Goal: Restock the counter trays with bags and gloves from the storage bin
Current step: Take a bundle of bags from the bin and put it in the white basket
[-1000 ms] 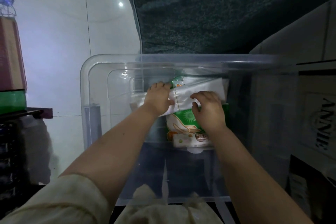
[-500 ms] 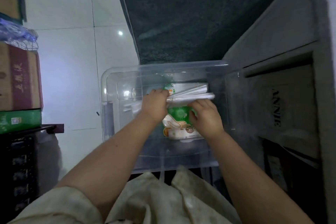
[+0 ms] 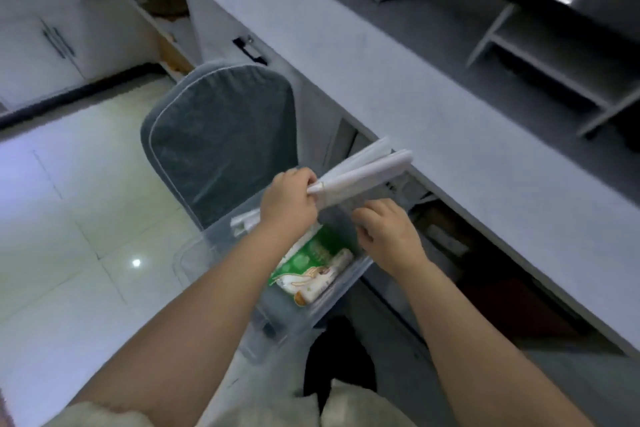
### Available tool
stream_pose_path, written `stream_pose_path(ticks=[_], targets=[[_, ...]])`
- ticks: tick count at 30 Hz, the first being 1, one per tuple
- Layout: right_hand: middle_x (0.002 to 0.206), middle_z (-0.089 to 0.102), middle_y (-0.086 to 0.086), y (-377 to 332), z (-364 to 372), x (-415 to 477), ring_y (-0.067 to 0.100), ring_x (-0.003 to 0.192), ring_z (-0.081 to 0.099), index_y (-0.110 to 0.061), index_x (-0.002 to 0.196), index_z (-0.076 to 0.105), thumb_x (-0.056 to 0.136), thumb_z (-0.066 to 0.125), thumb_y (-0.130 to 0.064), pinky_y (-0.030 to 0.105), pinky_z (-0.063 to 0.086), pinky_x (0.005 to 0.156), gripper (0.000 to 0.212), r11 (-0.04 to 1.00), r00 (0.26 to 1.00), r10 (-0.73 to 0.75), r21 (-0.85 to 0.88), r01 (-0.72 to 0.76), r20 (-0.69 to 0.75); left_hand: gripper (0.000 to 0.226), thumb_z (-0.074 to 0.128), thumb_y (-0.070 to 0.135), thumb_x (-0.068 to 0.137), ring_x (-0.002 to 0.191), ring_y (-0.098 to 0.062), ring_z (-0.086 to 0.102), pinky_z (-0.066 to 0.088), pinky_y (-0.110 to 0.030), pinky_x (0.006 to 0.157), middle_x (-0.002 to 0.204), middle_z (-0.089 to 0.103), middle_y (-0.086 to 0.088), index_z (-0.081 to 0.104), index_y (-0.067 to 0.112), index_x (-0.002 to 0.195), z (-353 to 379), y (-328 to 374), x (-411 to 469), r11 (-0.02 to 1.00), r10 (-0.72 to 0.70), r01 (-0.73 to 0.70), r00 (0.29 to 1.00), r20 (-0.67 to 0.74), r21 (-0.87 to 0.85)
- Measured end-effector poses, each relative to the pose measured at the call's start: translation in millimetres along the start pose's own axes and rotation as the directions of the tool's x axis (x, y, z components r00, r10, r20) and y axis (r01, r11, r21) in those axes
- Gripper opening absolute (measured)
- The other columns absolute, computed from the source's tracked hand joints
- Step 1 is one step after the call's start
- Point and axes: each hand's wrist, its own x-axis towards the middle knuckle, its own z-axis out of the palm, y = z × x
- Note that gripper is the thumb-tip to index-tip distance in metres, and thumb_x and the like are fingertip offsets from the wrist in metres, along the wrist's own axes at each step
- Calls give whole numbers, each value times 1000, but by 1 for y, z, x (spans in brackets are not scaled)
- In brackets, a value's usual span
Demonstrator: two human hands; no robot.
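Note:
A clear plastic storage bin (image 3: pixel 194 258) stands on the floor below me. Inside lies a green and white printed packet (image 3: pixel 311 269). My left hand (image 3: pixel 289 204) is shut on a white bundle of folded bags (image 3: pixel 367 172), lifted above the bin and pointing up to the right toward the counter edge. More white bag ends (image 3: pixel 244 220) stick out behind my left wrist. Just under the bundle's lower part, my right hand (image 3: pixel 386 230) hovers over the bin's right side with curled fingers; whether it touches the bundle is unclear.
A grey-covered chair back (image 3: pixel 221 135) stands just behind the bin. A long pale counter (image 3: pixel 398 87) runs diagonally at the right, with open shelving (image 3: pixel 554 59) on it. Glossy tiled floor (image 3: pixel 69 218) spreads to the left, cabinets beyond.
The white bag bundle has come up out of the bin in my left hand. My view has swung up from inside the bin to the counter and chair.

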Motion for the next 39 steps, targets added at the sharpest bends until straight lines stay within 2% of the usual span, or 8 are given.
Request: stream_pose_path(ticks=[12,19,23,26,30,32,35,39], targets=[[97,69,12,71,-222,-183,37,92,60,-5,98,69,73,74,-3,46,52,77,26,890,807,313,-143,-433,-501,6,60,15,78,72,-19,53,43,-32,57,81,61,4,58,21,80,25,297,-26,802,552,-535,833,-11,-267],[98,69,9,142,-315,-341,35,93,60,-6,101,69,74,73,-3,43,49,81,27,753,658,423,-163,-638,-623,4,57,18,80,74,-19,54,44,-32,57,83,61,5,58,21,83,105,480,-110,679,697,-629,715,62,-378],[109,66,5,194,-346,-433,28,104,55,-12,107,66,78,70,-9,39,44,92,29,686,548,566,-16,-727,-615,7,53,22,78,70,-13,57,42,-29,53,78,63,9,58,27,79,160,565,-163,677,674,-509,719,170,-531],[114,59,-2,234,-360,-486,18,105,53,-18,114,61,83,68,-16,34,44,90,32,603,380,732,277,-748,-565,3,56,24,76,72,-13,61,49,-33,59,75,65,8,59,26,76,199,618,-193,687,604,-295,740,296,-664],[109,59,-3,282,-372,-517,14,91,58,-27,113,54,89,62,-29,28,47,75,25,327,128,944,797,-508,-305,6,68,18,78,85,-22,68,58,-42,77,88,72,-1,68,21,83,246,669,-211,647,521,47,701,487,-761],[103,65,-1,308,-376,-521,17,85,63,-28,107,55,91,59,-28,31,52,71,16,168,136,981,954,-249,-137,14,68,11,82,91,-32,68,56,-49,84,99,72,-13,69,9,96,268,687,-211,601,506,230,632,587,-766],[92,72,3,351,-375,-524,18,73,67,-21,104,61,88,63,-19,32,54,62,16,51,162,985,998,35,-56,22,66,7,86,83,-29,69,59,-41,73,99,71,-16,65,1,107,297,707,-200,529,441,499,530,725,-686],[102,72,11,406,-366,-519,24,80,67,-12,105,67,85,67,-15,34,55,63,21,-6,186,983,1000,14,4,28,69,11,85,82,-27,69,56,-37,72,102,72,-12,64,5,112,336,718,-174,649,378,488,459,804,-584]])
